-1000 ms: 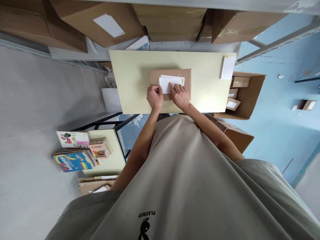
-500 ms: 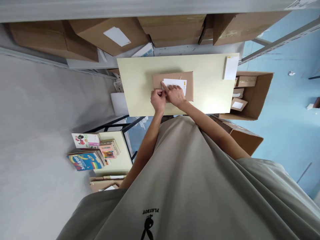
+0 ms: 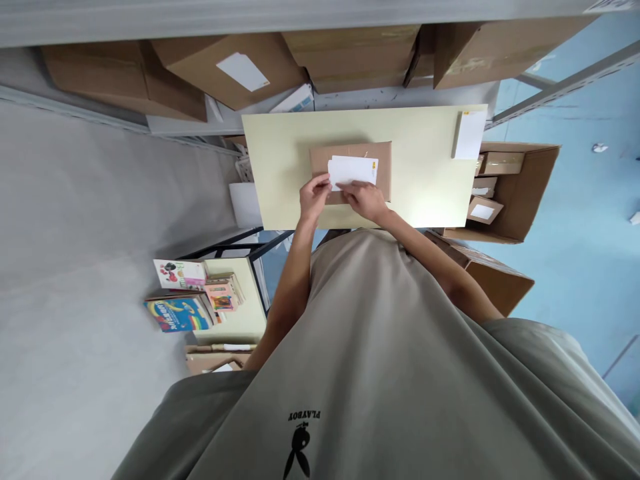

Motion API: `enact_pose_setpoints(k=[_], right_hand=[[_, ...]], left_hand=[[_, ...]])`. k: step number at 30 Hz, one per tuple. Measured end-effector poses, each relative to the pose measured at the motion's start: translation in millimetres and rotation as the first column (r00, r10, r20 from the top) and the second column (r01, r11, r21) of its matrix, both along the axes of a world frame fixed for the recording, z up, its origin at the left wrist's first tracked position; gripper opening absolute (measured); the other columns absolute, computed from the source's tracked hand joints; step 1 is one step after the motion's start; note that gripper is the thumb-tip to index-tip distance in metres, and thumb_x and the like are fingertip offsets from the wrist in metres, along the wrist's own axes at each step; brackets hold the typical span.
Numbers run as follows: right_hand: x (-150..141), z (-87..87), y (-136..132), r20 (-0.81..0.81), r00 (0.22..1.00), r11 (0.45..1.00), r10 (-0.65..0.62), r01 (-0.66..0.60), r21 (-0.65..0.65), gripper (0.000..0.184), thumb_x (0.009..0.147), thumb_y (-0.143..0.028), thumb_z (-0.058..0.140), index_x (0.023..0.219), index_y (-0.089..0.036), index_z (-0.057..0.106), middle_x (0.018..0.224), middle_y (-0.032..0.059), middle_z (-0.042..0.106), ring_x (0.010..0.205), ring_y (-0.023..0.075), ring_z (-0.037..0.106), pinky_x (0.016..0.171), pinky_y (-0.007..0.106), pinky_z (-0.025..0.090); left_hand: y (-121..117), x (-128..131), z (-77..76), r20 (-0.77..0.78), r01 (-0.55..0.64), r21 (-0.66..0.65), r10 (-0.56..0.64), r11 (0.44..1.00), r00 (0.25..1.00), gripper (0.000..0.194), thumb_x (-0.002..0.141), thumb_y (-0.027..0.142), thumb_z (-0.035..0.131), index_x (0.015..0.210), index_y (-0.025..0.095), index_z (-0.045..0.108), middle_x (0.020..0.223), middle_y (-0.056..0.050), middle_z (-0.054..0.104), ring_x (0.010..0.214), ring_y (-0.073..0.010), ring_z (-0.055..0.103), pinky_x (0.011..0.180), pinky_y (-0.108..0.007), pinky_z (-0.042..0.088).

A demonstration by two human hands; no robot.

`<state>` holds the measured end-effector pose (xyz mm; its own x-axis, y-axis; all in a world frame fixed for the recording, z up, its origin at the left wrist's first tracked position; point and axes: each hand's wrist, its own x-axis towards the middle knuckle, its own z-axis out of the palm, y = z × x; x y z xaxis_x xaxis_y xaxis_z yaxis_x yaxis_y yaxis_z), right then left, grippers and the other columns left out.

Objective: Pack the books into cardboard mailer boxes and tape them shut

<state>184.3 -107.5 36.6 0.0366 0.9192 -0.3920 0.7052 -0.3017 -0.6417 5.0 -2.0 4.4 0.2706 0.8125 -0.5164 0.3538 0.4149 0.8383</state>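
A flat brown cardboard box (image 3: 316, 160) lies on the pale table board (image 3: 425, 180). On its top is a white label (image 3: 354, 167) with a small yellow mark; its left end shows a second, slightly offset white edge. My left hand (image 3: 313, 198) pinches the label's left end between thumb and fingers. My right hand (image 3: 367, 200) is closed at the label's lower edge, fingertips curled against it. Part of the box's near side is hidden behind my hands.
A stack of white labels (image 3: 470, 135) lies at the board's right end. An open carton (image 3: 537, 180) with small boxes stands beyond it. Large cartons (image 3: 355, 60) fill the shelf behind. Books (image 3: 180, 313) lie on a lower stand at the left.
My hands have moved apart: the right has drawn back from the label's left end to its lower edge. My left fingers now grip the label's left end. The view has shifted slightly.
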Motion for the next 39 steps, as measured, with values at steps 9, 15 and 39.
enact_pose_setpoints(k=[9,15,39], right_hand=[[2,25.7,1,-0.604,0.71,0.82,-0.363,0.551,0.155,0.047,0.105,-0.072,0.081,0.113,-0.027,0.077,0.095,0.0006,0.075,0.082,0.0173,0.067,0.082,0.034,0.061],[3,33.6,0,-0.645,0.672,0.815,-0.364,0.564,0.129,0.033,0.103,-0.057,0.084,0.102,-0.025,0.076,0.094,0.0002,0.075,0.081,0.015,0.065,0.076,0.032,0.057],[9,63.8,-5,-0.747,0.554,0.842,-0.366,0.54,-0.012,0.045,0.096,-0.067,0.091,0.103,-0.026,0.074,0.093,0.002,0.075,0.091,0.0196,0.077,0.086,0.037,0.07]], left_hand=[[-22,-2,58.9,0.23,0.18,0.02,-0.18,0.983,0.956,0.038,0.091,0.038,0.082,0.125,0.024,0.093,0.131,-0.007,0.09,0.116,-0.0268,0.082,0.088,-0.034,0.064],[-25,-3,69.3,0.236,0.245,0.116,-0.266,0.963,0.934,0.036,0.094,0.035,0.08,0.126,0.024,0.092,0.129,-0.007,0.088,0.107,-0.0237,0.081,0.092,-0.035,0.065],[-26,-6,98.6,0.257,0.303,0.159,-0.336,0.94,0.906,0.032,0.098,0.026,0.082,0.129,0.028,0.092,0.131,-0.006,0.085,0.118,-0.0253,0.079,0.101,-0.039,0.064]])
